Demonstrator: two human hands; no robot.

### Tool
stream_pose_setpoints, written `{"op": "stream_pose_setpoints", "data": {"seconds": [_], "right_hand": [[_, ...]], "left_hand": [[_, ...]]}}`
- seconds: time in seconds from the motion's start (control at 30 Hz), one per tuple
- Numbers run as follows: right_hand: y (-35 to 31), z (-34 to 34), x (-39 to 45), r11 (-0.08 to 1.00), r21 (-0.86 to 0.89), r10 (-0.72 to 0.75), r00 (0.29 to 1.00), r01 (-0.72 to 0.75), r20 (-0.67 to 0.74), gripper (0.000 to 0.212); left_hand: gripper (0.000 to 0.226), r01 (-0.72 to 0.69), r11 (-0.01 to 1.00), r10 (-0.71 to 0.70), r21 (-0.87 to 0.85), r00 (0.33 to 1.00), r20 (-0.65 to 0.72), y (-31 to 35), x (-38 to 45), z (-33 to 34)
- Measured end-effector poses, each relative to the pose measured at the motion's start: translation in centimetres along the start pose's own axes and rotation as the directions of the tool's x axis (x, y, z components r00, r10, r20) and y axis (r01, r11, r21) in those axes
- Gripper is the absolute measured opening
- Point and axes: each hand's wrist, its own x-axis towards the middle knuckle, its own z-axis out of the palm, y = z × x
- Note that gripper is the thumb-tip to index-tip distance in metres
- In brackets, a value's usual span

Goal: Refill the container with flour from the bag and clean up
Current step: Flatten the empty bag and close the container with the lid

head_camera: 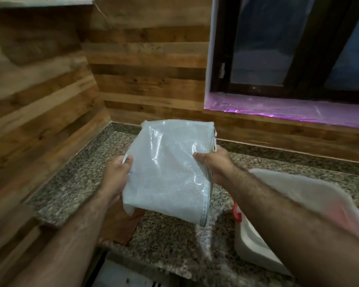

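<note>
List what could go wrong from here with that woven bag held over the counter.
1. The white woven bag is held up off the granite counter only by its side edges, pinched by the left hand and right hand; a slipped pinch would likely drop it.
2. Any flour left inside might shake out onto the counter, adding to the cleanup.
3. The right forearm passes just above a second white and red bag lying on the counter and may nudge it.

Head cam, 1 view only: wide-angle, faces fwd and down, close over granite surface [170, 235] toward wall corner, window [288, 48] upper right.
</note>
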Motion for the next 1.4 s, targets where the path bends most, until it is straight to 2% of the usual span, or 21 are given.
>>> {"op": "stream_pose_setpoints", "data": {"seconds": [0.1, 0.23, 0.33, 0.5, 0.6, 0.67, 0.73, 0.8, 0.83, 0.87, 0.97, 1.17, 1.4], "right_hand": [[3.6, 2.0, 1.9, 0.986, -0.121, 0.106, 0.992, -0.115, -0.072, 0.043], [8.5, 3.1, 3.4, 0.93, -0.313, 0.127, 0.967, -0.193, -0.22, 0.035], [11.8, 2.6, 3.9, 0.883, -0.384, 0.152, 0.937, -0.271, -0.314, 0.029], [15.5, 0.0, 3.6, 0.781, -0.495, 0.142, 0.88, -0.381, -0.453, 0.042], [16.7, -0.6, 3.8, 0.7, -0.594, 0.073, 0.868, -0.396, -0.492, 0.056], [17.3, -0.2, 3.8, 0.606, -0.712, -0.032, 0.883, -0.355, -0.468, 0.074], [17.5, 0.9, 3.0, 0.488, -0.838, -0.136, 0.926, -0.245, -0.351, 0.092], [17.8, 2.0, 1.4, 0.311, -0.948, -0.186, 0.973, -0.073, -0.136, 0.099], [18.2, 2.5, 0.8, 0.231, -0.973, -0.156, 0.987, 0.001, -0.036, 0.1], [18.8, 2.9, 0.2, 0.162, -0.985, -0.104, 0.994, 0.055, 0.038, 0.099], [20.9, 3.2, -0.2, 0.073, -0.993, 0.015, 0.995, 0.097, 0.098, 0.094], [23.3, 2.6, 0.3, 0.024, -0.999, 0.099, 0.994, 0.046, 0.048, 0.102], [22.8, 2.6, 0.0, -0.043, -0.998, 0.13, 0.991, 0.047, 0.042, 0.097]], "left_hand": [[0.03, 0.079, 0.99, -0.084, 0.114, 0.996, 0.036, -3.7, 2.1, -0.8], [0.033, 0.136, 0.948, -0.17, 0.287, 0.981, 0.096, -7.5, 4.3, -0.2], [0.028, 0.132, 0.893, -0.214, 0.429, 0.966, 0.147, -10.2, 5.4, 1.4], [0.036, 0.092, 0.834, -0.292, 0.545, 0.911, 0.292, -14.4, 6.3, 4.3], [0.042, 0.016, 0.801, -0.244, 0.598, 0.922, 0.302, -15.4, 6.2, 5.5], [0.062, -0.113, 0.733, -0.149, 0.67, 0.935, 0.321, -15.5, 6.0, 5.9], [0.074, -0.367, 0.582, 0.023, 0.726, 0.899, 0.436, -14.9, 5.3, 6.0], [0.074, -0.631, 0.371, 0.132, 0.681, 0.762, 0.634, -14.4, 4.7, 6.1], [0.075, -0.717, 0.285, 0.11, 0.636, 0.683, 0.722, -14.2, 4.4, 6.1], [0.077, -0.757, 0.241, 0.045, 0.607, 0.634, 0.772, -14.4, 4.2, 6.3], [0.089, -0.744, 0.229, -0.116, 0.628, 0.62, 0.776, -15.7, 4.4, 6.8], [0.097, -0.736, 0.169, -0.204, 0.655, 0.624, 0.754, -17.3, 5.4, 7.4], [0.093, -0.722, 0.133, -0.262, 0.679, 0.635, 0.727, -16.4, 5.0, 8.0]]}}
